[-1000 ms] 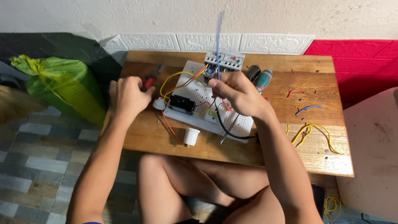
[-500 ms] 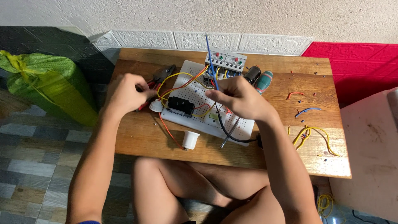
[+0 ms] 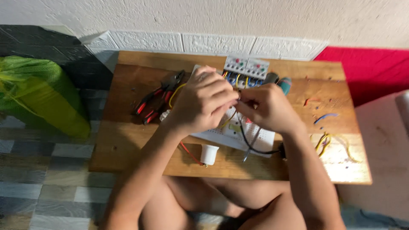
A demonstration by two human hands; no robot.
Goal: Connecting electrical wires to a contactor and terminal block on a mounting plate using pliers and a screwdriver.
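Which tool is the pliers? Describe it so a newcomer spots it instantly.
Start at the low wooden table against the white wall, then look at its left rear part, just left of the left hand and the white wiring board. The pliers lie there flat and diagonal, next to a similar tool: dark metal jaws pointing toward the wall, red-and-black handles toward the table's left edge.

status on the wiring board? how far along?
Partly wired: yellow and blue leads already run into the terminal blocks at the back of the white board. In hand: left hand and right hand meet over the board, pinching a thin wire. Left: loose wire pieces lie unused; pliers set aside.
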